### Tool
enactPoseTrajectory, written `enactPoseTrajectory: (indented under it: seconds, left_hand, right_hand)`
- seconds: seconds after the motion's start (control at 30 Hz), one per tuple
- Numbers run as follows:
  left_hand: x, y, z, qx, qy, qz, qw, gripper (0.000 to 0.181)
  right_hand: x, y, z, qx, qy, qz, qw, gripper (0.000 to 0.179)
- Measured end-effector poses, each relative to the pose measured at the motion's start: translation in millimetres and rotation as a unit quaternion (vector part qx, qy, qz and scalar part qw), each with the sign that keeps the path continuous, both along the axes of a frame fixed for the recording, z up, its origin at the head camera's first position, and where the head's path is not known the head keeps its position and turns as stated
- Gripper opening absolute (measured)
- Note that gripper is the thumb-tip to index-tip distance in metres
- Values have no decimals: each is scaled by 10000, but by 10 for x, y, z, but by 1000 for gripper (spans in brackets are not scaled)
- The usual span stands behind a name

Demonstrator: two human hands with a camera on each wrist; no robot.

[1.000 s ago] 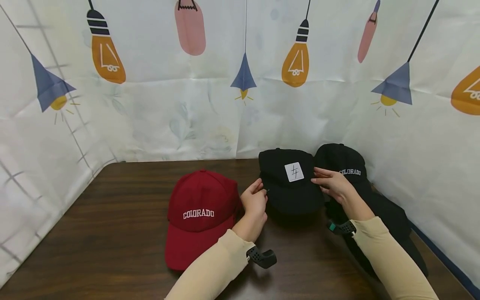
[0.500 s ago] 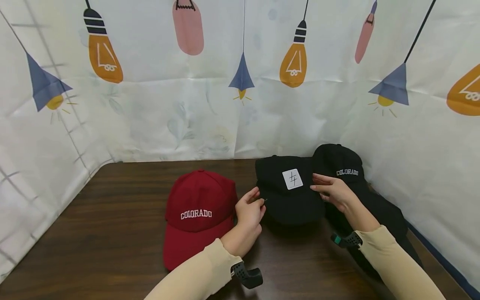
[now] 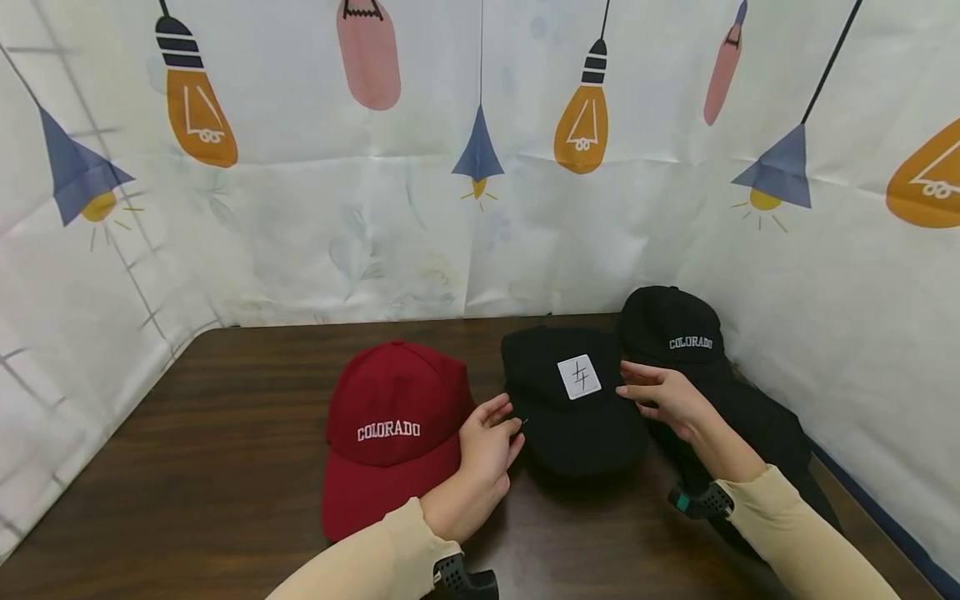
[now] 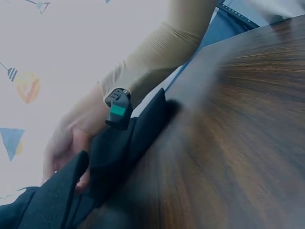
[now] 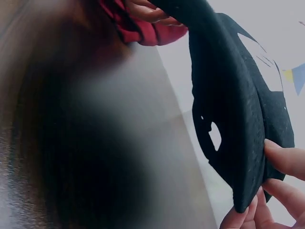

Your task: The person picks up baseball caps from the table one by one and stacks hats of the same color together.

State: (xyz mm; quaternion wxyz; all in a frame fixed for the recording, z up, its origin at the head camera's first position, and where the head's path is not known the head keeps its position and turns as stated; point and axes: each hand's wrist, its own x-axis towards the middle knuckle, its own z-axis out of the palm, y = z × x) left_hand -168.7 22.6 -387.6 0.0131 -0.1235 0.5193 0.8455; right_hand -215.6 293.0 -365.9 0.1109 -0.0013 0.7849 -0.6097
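Clearly, the main relation is b/w the two hands and one black cap (image 3: 588,437): it is in the middle, w/ the L hand (image 3: 486,452) at its left edge and the R hand (image 3: 673,402) at its right edge, so neither is much nearer. Its long axis goes from crown (far side) to brim (near the person), thus it is gripped across this axis, w/ R fingertips a bit further away from the person. R hand pinches the edge b/w thumb and fingers, as right wrist view shows; L hand seems also to pinch its side, though its grip is partly hidden. Cap appears slightly above the worktop (image 3: 225,417), w/ dark shadow under it; exact gap I cannot tell.

Abt. materials: this cap is matte cloth, w/ rounded crown, curved brim and a white square label (image 3: 579,377) w/ dark lines. Red cap (image 3: 405,387), also fabric, w/ white COLORADO letters, lies just beside the L hand. Other black caps (image 3: 765,421) overlap in a row near the R arm. Worktop is dark brown, wood-grained. Backdrop (image 3: 300,250) is creased, white, w/ printed bulbs & lamps.
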Motion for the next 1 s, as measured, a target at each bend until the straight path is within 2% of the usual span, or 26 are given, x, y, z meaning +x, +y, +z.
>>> enactPoseTrajectory:
  seconds: [0.53, 0.77, 1.0]
  left_hand:
    - [149, -138, -77, -278, -9, -361, 9990, 41]
    - [201, -237, -112, -237, 1, -680, 9974, 48]
    - [269, -322, -168, -231, 72, -975, 9949, 53]
  right_hand:
    - [97, -29, -142, 131, -91, 66, 9999, 76]
    - [130, -43, -174, 146, -125, 247, 9995, 75]
    - [153, -76, -229, 176, -170, 230, 9994, 76]
